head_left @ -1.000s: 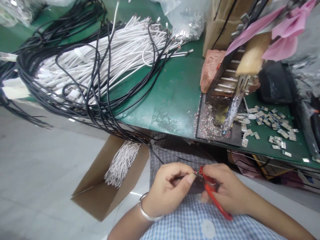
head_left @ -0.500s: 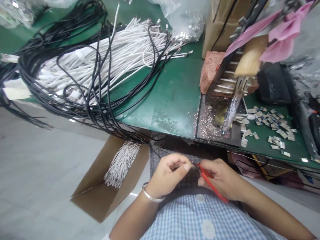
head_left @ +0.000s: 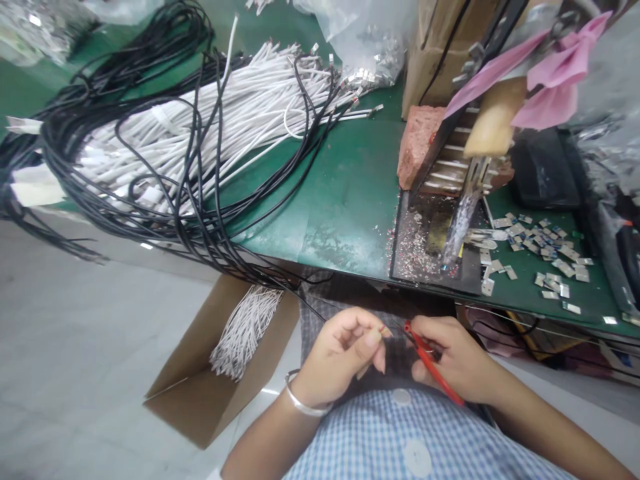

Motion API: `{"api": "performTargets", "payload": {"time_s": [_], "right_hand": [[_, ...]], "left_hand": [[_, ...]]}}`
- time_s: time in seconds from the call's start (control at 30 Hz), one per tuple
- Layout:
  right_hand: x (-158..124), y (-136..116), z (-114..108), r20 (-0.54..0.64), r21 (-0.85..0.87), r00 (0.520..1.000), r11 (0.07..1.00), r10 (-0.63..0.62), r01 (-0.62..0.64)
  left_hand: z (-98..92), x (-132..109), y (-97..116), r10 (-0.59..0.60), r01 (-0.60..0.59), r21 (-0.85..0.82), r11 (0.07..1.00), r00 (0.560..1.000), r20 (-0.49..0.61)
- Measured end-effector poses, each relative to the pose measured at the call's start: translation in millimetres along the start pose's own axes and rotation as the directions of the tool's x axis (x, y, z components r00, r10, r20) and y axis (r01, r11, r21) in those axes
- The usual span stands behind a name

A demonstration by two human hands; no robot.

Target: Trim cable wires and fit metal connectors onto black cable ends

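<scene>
Pinching the coloured wire tip (head_left: 385, 331) of a thin black cable (head_left: 313, 309) between thumb and forefinger of the left hand (head_left: 343, 360), in front of the near edge of the green worktop (head_left: 345, 193). Gripping slim red-handled metal cutters (head_left: 436, 375) in the curled right hand (head_left: 454, 353), near the wire tip but apart from it. Visible toward the worktop's left side: bundled white cables (head_left: 245, 113) beneath looping black cables (head_left: 63, 143), draped over the near edge; along that edge at right, scattered small flat silver metal pieces (head_left: 569, 252).
</scene>
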State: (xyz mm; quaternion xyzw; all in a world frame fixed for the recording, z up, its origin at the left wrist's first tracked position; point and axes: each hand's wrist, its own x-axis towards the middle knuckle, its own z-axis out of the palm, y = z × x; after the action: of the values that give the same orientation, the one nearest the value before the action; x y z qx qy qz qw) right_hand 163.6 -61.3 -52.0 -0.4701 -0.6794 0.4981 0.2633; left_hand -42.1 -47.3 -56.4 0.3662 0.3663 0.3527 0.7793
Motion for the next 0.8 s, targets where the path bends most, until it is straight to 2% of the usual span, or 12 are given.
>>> {"api": "performTargets", "payload": {"time_s": [0.1,0.27,0.4,0.6,0.7,0.8], "right_hand": [[0.3,-4.6,0.5,-0.036,-0.011,0.999,0.999,-0.039,0.039],[1.4,-8.7,2.2,-0.066,-0.08,0.993,0.993,-0.097,0.092],[1.4,-10.0,4.0,-0.09,-0.098,0.983,0.983,-0.161,0.152],[-3.0,-10.9,3.6,-0.108,-0.126,0.978,0.978,-0.18,0.166],[-4.9,-15.8,-4.2,-0.14,-0.146,0.968,0.971,-0.208,0.187],[-15.5,-15.7,-23.5,-0.127,-0.163,0.961,0.961,-0.244,0.223]], "left_hand": [[2.7,-2.0,-0.4,0.019,-0.014,-0.091,0.996,0.999,0.05],[4.7,-4.4,0.5,0.036,-0.023,-0.143,0.989,0.995,0.088],[5.6,-4.8,-0.4,0.057,-0.041,-0.161,0.986,0.994,0.096],[7.8,-6.2,4.2,0.079,-0.064,-0.146,0.987,0.992,0.101],[9.1,-7.3,7.4,0.084,-0.073,-0.112,0.991,0.992,0.094],[11.0,-8.5,8.8,0.086,-0.079,-0.078,0.994,0.992,0.096]]}}
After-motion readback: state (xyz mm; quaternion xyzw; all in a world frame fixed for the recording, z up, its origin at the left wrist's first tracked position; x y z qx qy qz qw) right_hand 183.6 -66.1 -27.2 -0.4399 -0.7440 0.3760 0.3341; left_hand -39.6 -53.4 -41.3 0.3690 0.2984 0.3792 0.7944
